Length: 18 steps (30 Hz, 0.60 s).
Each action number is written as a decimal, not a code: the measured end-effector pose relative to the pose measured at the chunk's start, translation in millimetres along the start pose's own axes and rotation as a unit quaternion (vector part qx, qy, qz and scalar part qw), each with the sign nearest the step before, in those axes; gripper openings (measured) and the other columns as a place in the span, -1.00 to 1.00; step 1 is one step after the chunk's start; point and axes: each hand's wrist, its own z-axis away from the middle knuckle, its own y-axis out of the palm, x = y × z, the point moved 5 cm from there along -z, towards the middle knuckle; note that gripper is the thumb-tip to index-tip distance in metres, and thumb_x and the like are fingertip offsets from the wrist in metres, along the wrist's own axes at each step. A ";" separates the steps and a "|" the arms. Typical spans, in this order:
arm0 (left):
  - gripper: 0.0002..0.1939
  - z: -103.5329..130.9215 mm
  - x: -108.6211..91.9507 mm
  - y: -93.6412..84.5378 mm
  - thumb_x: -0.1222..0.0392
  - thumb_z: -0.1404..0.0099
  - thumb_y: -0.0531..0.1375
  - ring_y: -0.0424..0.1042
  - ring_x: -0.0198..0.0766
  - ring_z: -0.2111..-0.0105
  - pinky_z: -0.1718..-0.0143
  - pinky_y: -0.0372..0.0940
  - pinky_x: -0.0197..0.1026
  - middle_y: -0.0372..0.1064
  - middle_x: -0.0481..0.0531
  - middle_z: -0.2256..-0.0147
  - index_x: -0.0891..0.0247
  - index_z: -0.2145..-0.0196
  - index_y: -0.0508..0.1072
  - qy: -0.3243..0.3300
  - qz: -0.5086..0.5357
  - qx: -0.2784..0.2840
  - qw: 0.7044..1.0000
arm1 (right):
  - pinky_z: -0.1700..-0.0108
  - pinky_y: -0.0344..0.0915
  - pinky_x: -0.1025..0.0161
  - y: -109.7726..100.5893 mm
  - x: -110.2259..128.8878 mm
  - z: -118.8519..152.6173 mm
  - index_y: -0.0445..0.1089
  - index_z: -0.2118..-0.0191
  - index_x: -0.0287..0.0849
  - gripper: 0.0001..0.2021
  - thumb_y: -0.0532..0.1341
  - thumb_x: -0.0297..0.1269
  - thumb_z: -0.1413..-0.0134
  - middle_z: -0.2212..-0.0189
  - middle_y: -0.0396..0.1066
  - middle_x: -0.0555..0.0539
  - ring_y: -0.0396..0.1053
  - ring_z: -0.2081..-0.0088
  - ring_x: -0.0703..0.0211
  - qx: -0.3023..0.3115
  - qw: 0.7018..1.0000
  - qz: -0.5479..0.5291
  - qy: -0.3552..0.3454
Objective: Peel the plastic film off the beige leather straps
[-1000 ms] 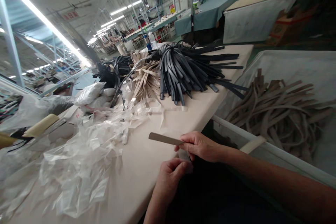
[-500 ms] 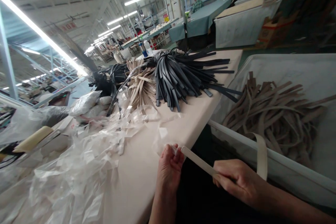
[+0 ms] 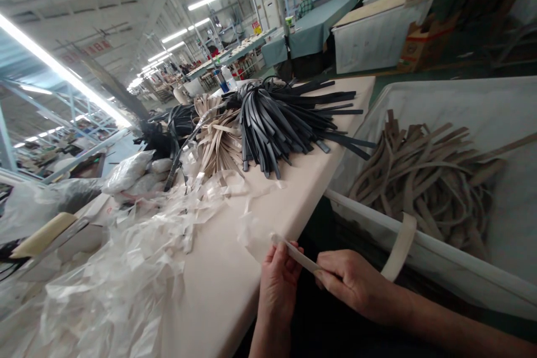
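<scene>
The beige strap [image 3: 300,255] sits low in the frame, just right of centre, stretched between our two hands at the near edge of the table [image 3: 218,285].

At far left we see heaped clear plastic film [image 3: 113,285] spread over the lower left of the table, with scraps of it trailing toward the middle. Above it, at mid-left, lie white bags [image 3: 130,170].

Moving right, our left hand [image 3: 277,285] is closed on the strap's left end, fingers curled over it, thumb on top; a thin piece of clear film [image 3: 254,235] hangs from that end and touches the table edge. Above, in the upper middle of the frame, a fan of tan straps [image 3: 218,140] lies beside a bigger bundle of black straps [image 3: 281,117], the two piles touching.

Next comes our right hand [image 3: 350,285], pinched shut on the same strap a little further along, knuckles up. From it the strap loops upward at [image 3: 398,246] and rests against the rim of the white bin [image 3: 419,249].

At right, inside that bin, we see a loose tangle of brown straps [image 3: 432,179]. At the top of the frame, a person [image 3: 304,3] is at a far green table [image 3: 319,25], well apart from us.
</scene>
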 end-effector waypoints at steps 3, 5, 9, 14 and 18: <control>-0.66 11.8 8.1 -12.5 0.10 0.06 0.51 0.50 -0.32 0.43 0.37 0.40 -0.33 0.54 0.06 0.44 0.36 0.40 0.56 0.004 -0.016 0.010 1.000 | 0.39 0.13 0.29 3.0 -0.1 3.4 0.29 0.46 -0.18 -0.60 -0.04 -0.08 -0.30 0.50 0.32 -0.04 0.27 0.44 0.21 0.049 0.998 -0.038 -0.011; -0.65 19.5 7.8 -30.8 0.11 0.10 0.53 0.50 -0.31 0.42 0.35 0.41 -0.32 0.54 0.06 0.42 0.33 0.40 0.58 0.022 -0.001 -0.030 0.999 | 0.36 0.14 0.30 6.4 -8.9 15.9 0.32 0.45 -0.19 -0.61 -0.01 -0.07 -0.30 0.47 0.36 -0.05 0.30 0.42 0.20 0.100 0.994 -0.029 -0.020; -0.57 32.5 14.8 -69.4 0.10 0.27 0.58 0.53 -0.24 0.35 0.29 0.44 -0.26 0.57 0.06 0.39 0.28 0.40 0.60 0.035 0.030 -0.119 0.992 | 0.34 0.16 0.26 19.7 -39.1 42.4 0.41 0.40 -0.19 -0.53 -0.09 -0.05 -0.35 0.45 0.44 -0.11 0.37 0.40 0.14 0.151 0.988 0.007 -0.015; -0.57 40.5 47.4 -68.9 0.01 0.19 0.54 0.45 -0.28 0.47 0.36 0.34 -0.28 0.54 0.11 0.49 0.38 0.43 0.63 0.016 -0.064 -0.038 0.997 | 0.38 0.15 0.24 41.5 -29.3 28.1 0.41 0.44 -0.20 -0.37 -0.20 0.10 -0.35 0.52 0.41 -0.13 0.33 0.46 0.12 0.142 0.989 0.009 -0.050; -0.57 44.5 50.8 -61.1 -0.04 0.15 0.51 0.40 -0.27 0.50 0.39 0.28 -0.25 0.50 0.09 0.53 0.37 0.43 0.64 0.037 -0.084 0.003 0.996 | 0.37 0.15 0.26 35.2 -16.9 25.7 0.40 0.42 -0.20 -0.44 -0.12 0.09 -0.33 0.46 0.43 -0.11 0.33 0.43 0.14 0.165 0.985 -0.004 -0.059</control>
